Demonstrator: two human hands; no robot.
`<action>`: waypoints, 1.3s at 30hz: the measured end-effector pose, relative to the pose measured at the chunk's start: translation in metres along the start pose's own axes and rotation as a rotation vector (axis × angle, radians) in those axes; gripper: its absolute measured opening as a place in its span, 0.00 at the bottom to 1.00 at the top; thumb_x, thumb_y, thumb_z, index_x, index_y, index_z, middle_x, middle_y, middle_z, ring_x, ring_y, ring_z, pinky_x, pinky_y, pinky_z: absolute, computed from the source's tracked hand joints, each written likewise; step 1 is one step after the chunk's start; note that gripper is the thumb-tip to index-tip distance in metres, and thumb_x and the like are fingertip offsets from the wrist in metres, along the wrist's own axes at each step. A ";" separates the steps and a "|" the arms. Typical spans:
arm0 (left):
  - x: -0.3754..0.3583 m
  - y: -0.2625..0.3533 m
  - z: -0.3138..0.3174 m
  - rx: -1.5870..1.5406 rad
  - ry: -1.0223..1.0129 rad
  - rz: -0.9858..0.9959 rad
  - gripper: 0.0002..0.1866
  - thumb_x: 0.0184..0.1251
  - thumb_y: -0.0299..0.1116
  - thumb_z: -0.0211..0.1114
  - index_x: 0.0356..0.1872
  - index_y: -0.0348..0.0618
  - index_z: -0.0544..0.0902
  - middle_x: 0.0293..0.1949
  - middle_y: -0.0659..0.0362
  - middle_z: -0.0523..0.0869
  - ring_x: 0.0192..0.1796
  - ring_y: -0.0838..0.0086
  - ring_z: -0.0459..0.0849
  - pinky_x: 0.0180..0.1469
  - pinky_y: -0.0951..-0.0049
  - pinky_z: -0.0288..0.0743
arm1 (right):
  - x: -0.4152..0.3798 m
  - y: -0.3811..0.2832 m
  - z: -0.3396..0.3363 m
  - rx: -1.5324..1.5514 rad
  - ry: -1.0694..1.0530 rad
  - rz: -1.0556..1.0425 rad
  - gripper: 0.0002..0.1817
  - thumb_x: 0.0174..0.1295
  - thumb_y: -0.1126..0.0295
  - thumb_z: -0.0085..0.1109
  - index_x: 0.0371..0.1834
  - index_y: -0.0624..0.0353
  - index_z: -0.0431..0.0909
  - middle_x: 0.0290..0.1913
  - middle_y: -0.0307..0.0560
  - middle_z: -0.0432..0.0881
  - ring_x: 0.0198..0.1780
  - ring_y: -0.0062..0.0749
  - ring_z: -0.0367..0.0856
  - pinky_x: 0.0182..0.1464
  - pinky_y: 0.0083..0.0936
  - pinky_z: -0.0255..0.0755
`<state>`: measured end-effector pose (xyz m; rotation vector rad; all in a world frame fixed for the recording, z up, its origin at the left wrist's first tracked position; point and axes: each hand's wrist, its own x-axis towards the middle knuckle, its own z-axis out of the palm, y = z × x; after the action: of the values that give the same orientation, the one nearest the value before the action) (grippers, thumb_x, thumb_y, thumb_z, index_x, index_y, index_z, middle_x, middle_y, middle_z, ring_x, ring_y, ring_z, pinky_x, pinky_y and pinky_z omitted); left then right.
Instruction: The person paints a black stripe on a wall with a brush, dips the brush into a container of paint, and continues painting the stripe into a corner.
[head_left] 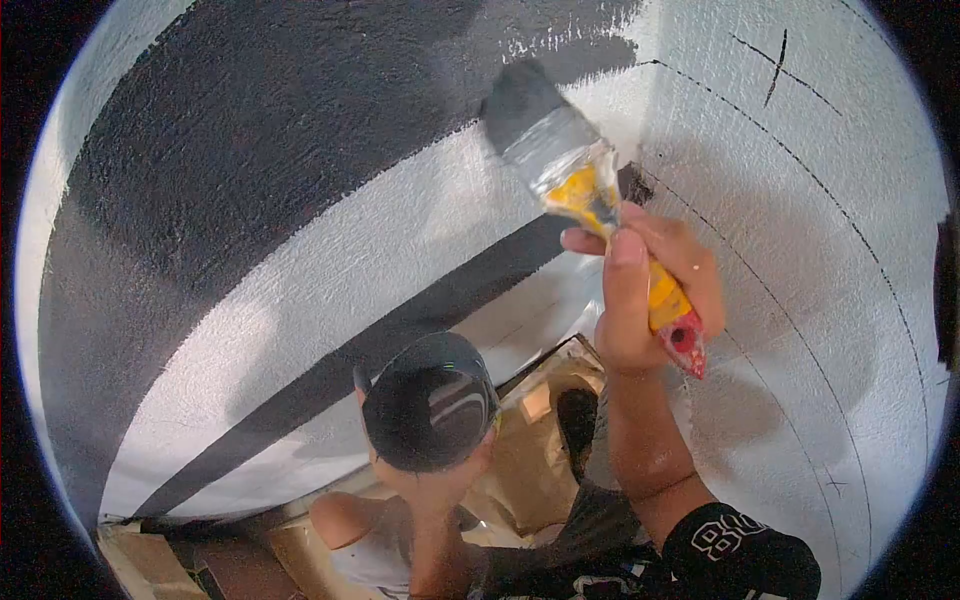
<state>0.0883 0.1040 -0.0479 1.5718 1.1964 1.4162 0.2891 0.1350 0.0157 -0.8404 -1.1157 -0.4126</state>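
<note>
My right hand is closed around the yellow and red handle of a wide paintbrush, its metal ferrule smeared with paint. The dark bristles point up and left, overlapping the edge of a broad dark grey painted band on the wall. Lower down, my left hand grips a round container from below and the sides. Dark, glossy paint shows inside it, and its mouth faces the camera.
The textured white wall carries thin curved pencil-like lines and small cross marks at the right. A narrower dark stripe runs diagonally below the broad band. Brown paper or cardboard covers the floor around my legs.
</note>
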 end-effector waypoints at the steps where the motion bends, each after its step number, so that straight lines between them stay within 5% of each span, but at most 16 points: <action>1: -0.001 -0.003 -0.003 0.000 -0.002 0.000 0.55 0.29 0.35 0.79 0.62 0.28 0.57 0.49 0.51 0.77 0.47 0.68 0.80 0.51 0.72 0.74 | 0.000 -0.001 0.000 0.044 0.012 0.000 0.06 0.58 0.79 0.50 0.38 0.68 0.69 0.37 0.59 0.77 0.27 0.41 0.82 0.33 0.26 0.78; 3: -0.002 -0.011 -0.010 0.364 -0.042 0.196 0.56 0.29 0.35 0.78 0.64 0.30 0.55 0.49 0.51 0.77 0.47 0.68 0.80 0.51 0.72 0.74 | 0.002 -0.003 -0.002 0.089 0.025 0.000 0.06 0.58 0.78 0.50 0.38 0.68 0.68 0.37 0.59 0.77 0.27 0.40 0.82 0.33 0.27 0.78; 11: 0.002 -0.004 -0.008 0.184 -0.060 0.054 0.54 0.31 0.33 0.77 0.63 0.30 0.55 0.48 0.51 0.77 0.48 0.69 0.79 0.52 0.71 0.73 | 0.015 0.014 -0.007 0.059 0.400 0.215 0.08 0.58 0.79 0.54 0.40 0.71 0.71 0.35 0.60 0.78 0.27 0.40 0.82 0.31 0.26 0.79; 20: -0.001 -0.007 -0.010 0.218 -0.049 0.057 0.55 0.30 0.33 0.77 0.64 0.30 0.55 0.47 0.52 0.78 0.46 0.70 0.79 0.50 0.73 0.74 | 0.003 -0.008 0.002 0.048 -0.029 0.007 0.06 0.59 0.78 0.48 0.38 0.68 0.69 0.34 0.61 0.77 0.24 0.40 0.82 0.31 0.29 0.79; 27: -0.004 -0.017 -0.011 0.350 -0.019 0.206 0.56 0.29 0.33 0.78 0.64 0.30 0.54 0.47 0.52 0.78 0.46 0.70 0.79 0.49 0.73 0.74 | 0.007 -0.007 -0.001 0.025 0.037 0.117 0.06 0.59 0.79 0.50 0.38 0.69 0.70 0.35 0.59 0.78 0.24 0.40 0.82 0.32 0.28 0.78; 30: -0.002 -0.010 -0.011 0.260 -0.050 0.056 0.56 0.29 0.33 0.78 0.64 0.30 0.54 0.48 0.52 0.77 0.47 0.70 0.79 0.50 0.73 0.73 | 0.012 0.005 -0.006 -0.128 0.146 0.034 0.06 0.59 0.78 0.52 0.37 0.72 0.71 0.37 0.63 0.78 0.26 0.39 0.83 0.30 0.28 0.79; 33: -0.003 -0.014 -0.015 0.376 -0.038 0.201 0.56 0.29 0.34 0.78 0.64 0.30 0.54 0.48 0.51 0.77 0.47 0.70 0.79 0.50 0.73 0.73 | 0.013 0.009 -0.007 -0.070 0.260 0.065 0.06 0.59 0.78 0.52 0.37 0.71 0.71 0.37 0.62 0.79 0.26 0.39 0.83 0.31 0.27 0.78; 36: -0.005 -0.014 -0.015 0.298 -0.006 0.126 0.55 0.28 0.34 0.79 0.64 0.30 0.56 0.48 0.51 0.77 0.47 0.70 0.79 0.50 0.73 0.73 | 0.015 0.010 -0.008 -0.067 0.306 0.090 0.07 0.58 0.78 0.53 0.37 0.72 0.71 0.37 0.62 0.78 0.26 0.40 0.82 0.31 0.29 0.79; 39: -0.007 -0.023 -0.019 0.362 -0.018 0.211 0.55 0.28 0.34 0.79 0.63 0.30 0.57 0.48 0.51 0.77 0.47 0.69 0.78 0.50 0.73 0.73 | 0.010 0.003 -0.005 -0.080 0.183 0.097 0.06 0.58 0.78 0.52 0.37 0.71 0.71 0.36 0.61 0.78 0.25 0.41 0.82 0.30 0.30 0.79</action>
<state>0.0651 0.1037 -0.0687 2.0045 1.3652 1.3648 0.2982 0.1346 0.0227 -0.9045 -0.8907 -0.4459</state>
